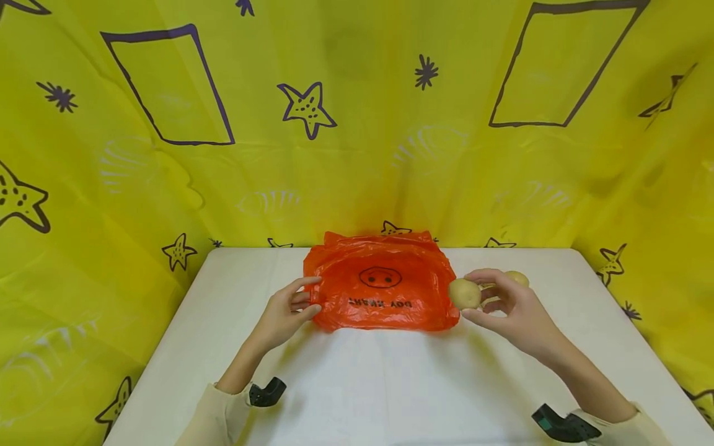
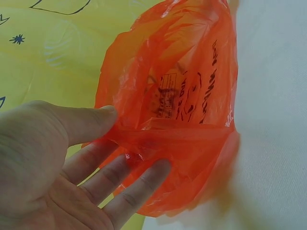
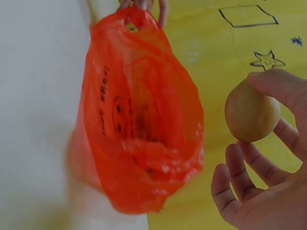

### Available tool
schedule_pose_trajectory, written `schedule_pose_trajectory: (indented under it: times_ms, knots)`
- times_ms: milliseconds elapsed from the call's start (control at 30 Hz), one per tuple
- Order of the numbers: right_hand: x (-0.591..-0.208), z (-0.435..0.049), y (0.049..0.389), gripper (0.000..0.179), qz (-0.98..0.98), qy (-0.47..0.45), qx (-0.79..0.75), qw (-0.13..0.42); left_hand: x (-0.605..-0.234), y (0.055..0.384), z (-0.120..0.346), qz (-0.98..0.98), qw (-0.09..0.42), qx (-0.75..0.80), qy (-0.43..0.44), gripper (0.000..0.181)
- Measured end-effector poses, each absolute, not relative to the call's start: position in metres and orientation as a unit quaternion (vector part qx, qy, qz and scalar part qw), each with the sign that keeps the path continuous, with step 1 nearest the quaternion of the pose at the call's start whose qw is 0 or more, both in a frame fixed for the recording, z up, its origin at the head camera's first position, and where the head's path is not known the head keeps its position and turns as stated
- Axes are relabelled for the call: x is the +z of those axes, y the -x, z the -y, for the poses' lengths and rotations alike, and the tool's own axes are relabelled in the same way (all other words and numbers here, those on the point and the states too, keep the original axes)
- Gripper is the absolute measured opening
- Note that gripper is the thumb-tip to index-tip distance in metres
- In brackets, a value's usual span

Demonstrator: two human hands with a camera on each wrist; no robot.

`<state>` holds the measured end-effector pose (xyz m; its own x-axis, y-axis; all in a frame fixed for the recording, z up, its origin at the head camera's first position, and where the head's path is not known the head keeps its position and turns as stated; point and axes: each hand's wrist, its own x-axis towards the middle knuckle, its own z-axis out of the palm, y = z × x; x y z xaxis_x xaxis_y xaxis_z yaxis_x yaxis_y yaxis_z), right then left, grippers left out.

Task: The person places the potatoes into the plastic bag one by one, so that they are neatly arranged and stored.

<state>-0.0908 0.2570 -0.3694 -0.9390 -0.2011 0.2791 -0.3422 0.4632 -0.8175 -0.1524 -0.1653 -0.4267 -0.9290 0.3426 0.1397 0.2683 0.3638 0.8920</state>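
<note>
A red plastic bag [image 1: 390, 310] with a black pig-nose print and lettering lies with its mouth spread wide. At the bag's left edge my left hand [image 1: 284, 314] pinches the film; in the left wrist view the thumb [image 2: 91, 122] is on one side and the fingers behind the red film. My right hand [image 1: 515, 313] holds a round yellow-tan fruit [image 3: 252, 111] between thumb and fingertips, beside the bag's right edge. In the right wrist view the other fingers are spread below it. Behind the right hand, partly hidden, is another round yellow-tan fruit [image 1: 519, 278].
The white table [image 1: 385, 396] runs under the bag and both arms. Yellow sheeting [image 1: 357, 167] with drawn stars and shells stands at the back and sides. Each sleeved wrist wears a black camera mount [image 1: 268, 392].
</note>
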Motion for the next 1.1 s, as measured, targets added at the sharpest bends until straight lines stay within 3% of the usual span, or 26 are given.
schedule_pose_trajectory:
  times_ms: [667,1100]
  knots:
    - [-0.414,-0.163,0.143,0.048,0.823,-0.129,0.553,-0.037,-0.431,0.153,0.167,-0.818,0.034,0.545,-0.181,0.054]
    - [-0.449,-0.112,0.184,0.047,0.819,-0.084,0.566,-0.044,-0.428,0.15,0.166,-0.821,0.033,0.543,-0.171,0.054]
